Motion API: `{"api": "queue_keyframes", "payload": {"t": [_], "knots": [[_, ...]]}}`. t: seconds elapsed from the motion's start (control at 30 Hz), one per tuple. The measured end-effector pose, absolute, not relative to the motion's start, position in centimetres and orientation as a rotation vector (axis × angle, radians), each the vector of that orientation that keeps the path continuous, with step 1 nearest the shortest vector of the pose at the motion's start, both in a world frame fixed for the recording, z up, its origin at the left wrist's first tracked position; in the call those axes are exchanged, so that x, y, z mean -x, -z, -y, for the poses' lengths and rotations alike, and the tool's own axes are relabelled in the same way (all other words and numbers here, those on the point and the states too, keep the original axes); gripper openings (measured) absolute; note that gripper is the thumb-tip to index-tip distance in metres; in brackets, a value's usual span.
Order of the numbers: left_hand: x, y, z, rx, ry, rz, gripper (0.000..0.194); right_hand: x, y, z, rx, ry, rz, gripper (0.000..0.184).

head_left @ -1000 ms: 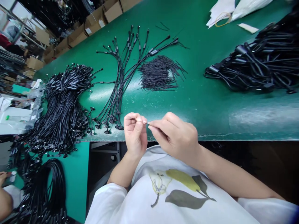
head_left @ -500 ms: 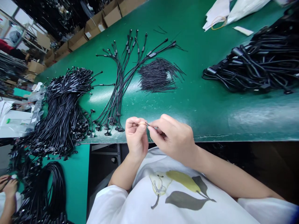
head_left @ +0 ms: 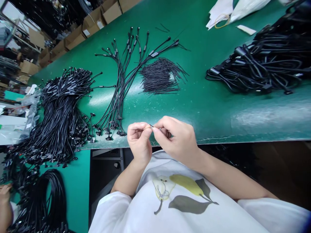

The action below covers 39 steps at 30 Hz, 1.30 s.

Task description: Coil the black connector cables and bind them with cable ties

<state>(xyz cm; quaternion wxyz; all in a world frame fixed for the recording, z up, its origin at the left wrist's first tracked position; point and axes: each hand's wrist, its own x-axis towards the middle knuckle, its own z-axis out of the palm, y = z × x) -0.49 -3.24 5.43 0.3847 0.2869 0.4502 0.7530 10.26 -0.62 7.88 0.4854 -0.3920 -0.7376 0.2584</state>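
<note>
My left hand (head_left: pixel 140 142) and my right hand (head_left: pixel 177 139) meet in front of my chest, over the near edge of the green table (head_left: pixel 218 126). Between their fingertips is a thin black strip (head_left: pixel 151 126), of which only a short piece shows. Thumb and forefinger of each hand pinch it; the rest is hidden by the fingers. Beyond my hands lies a pile of short, thin black strips (head_left: pixel 157 79) that look like ties. Left of that pile, a fan of black cables (head_left: pixel 119 90) with small connectors at both ends is spread on the table.
A thick heap of black cables (head_left: pixel 63 106) lies at the left, with coiled cables (head_left: pixel 59 191) on a lower green surface. At right is another cable bundle (head_left: pixel 262 64). White bags (head_left: pixel 247 9) and cardboard boxes (head_left: pixel 92 22) stand farther back. Another person's arm (head_left: pixel 5 207) shows at lower left.
The view has shifted slightly, so the table and its things sit a little farther left. My hands keep pinching the strip, with a bit more of it showing between the fingertips.
</note>
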Motion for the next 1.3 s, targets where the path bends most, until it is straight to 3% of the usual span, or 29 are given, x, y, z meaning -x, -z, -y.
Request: {"api": "queue_keyframes", "payload": {"t": [0.5,0.83,1.3], "knots": [[0.35,-5.54,3.4,-0.466,-1.796,-1.117,0.036,-10.02,-7.59,0.55,0.932,-0.484,1.833,0.018],[0.6,-5.63,3.21,-0.543,-1.81,-1.103,0.032,-10.4,-7.45,0.58,0.942,-0.294,1.923,0.02],[0.44,-5.53,3.32,-0.571,-1.798,-1.212,0.038,-10.25,-7.53,0.62,0.989,-0.417,1.884,0.018]]}}
